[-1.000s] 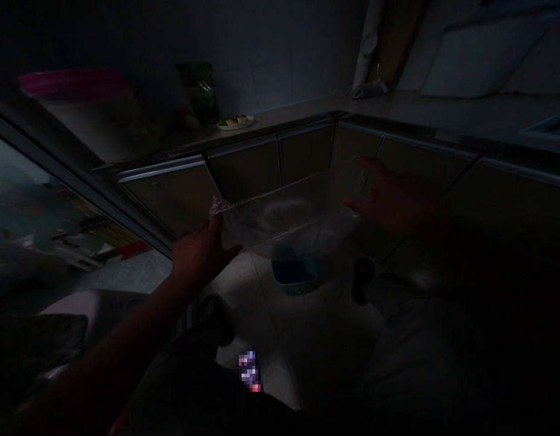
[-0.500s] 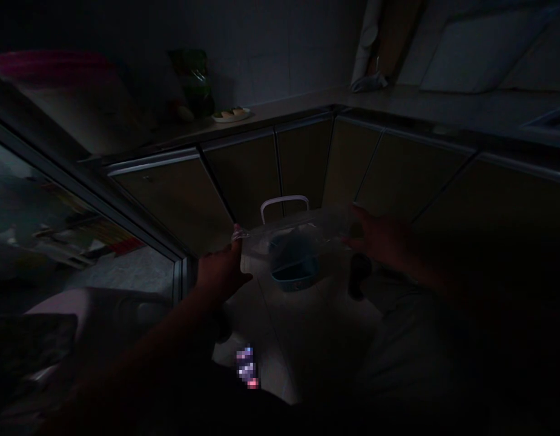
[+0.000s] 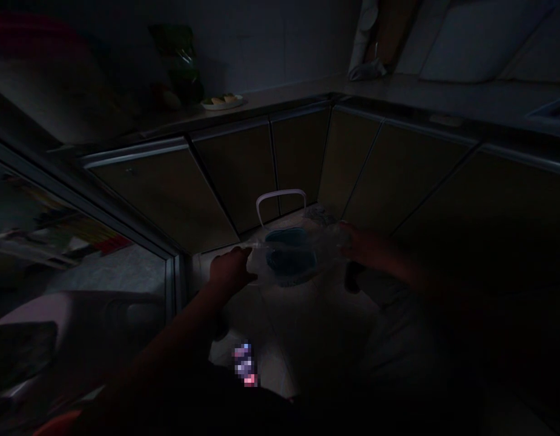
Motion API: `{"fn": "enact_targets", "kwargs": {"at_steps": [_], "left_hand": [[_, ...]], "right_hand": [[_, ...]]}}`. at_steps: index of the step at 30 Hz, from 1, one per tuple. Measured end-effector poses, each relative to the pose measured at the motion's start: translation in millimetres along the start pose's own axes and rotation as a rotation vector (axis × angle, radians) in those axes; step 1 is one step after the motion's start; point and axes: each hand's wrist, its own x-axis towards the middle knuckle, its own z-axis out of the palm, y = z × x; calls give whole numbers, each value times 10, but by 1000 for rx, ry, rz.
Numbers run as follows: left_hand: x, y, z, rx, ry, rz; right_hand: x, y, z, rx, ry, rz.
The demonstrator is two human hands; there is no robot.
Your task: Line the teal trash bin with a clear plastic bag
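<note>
A clear plastic bag (image 3: 327, 243) is stretched between my two hands, over a blue-green bin (image 3: 291, 281) on the floor. My left hand (image 3: 229, 269) grips the bag's left edge with its fingers closed, just left of the bin. On the other side, my right hand (image 3: 365, 245) is closed on the right edge. Behind the bin stands a raised white handle (image 3: 282, 192). Darkness blurs the fingertips, and whether the film touches the bin's rim cannot be told.
Cabinet doors (image 3: 237, 169) meet in a corner behind the bin. A plate of food (image 3: 223, 103) and a green bag (image 3: 182, 63) are on the counter. A door frame (image 3: 173, 284) runs along the left. Below lies a pixelated patch (image 3: 246, 364).
The bag has come down lower over the bin, its near film now spread across the opening. My left hand has moved slightly right, my right hand slightly down. The view has shifted a little.
</note>
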Motion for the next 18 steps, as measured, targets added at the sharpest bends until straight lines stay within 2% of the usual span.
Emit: {"fn": "enact_targets", "kwargs": {"at_steps": [3,5,8,11,12,13,15,17,18], "left_hand": [[52,-9,37,-143,73,12],[109,-36,93,-288,136,57],[213,-87,202,-586,217,157],[293,-122,283,-807,252,175],[310,-128,298,-834,261,170],[322,-132,308,-841,267,172],[335,-132,312,-828,256,192],[334,-124,305,-796,219,209],[328,-117,301,-773,198,209]], "right_hand": [[70,54,-35,153,5,-27],[88,77,-100,188,88,-46],[-23,14,-188,70,353,-81],[-311,-238,-86,25,635,-169],[-410,-355,16,71,628,-234],[-487,-479,152,135,539,-293],[-518,-720,498,249,248,-410],[-335,-923,869,307,-6,-409],[-168,-1008,1036,316,-86,-371]]}}
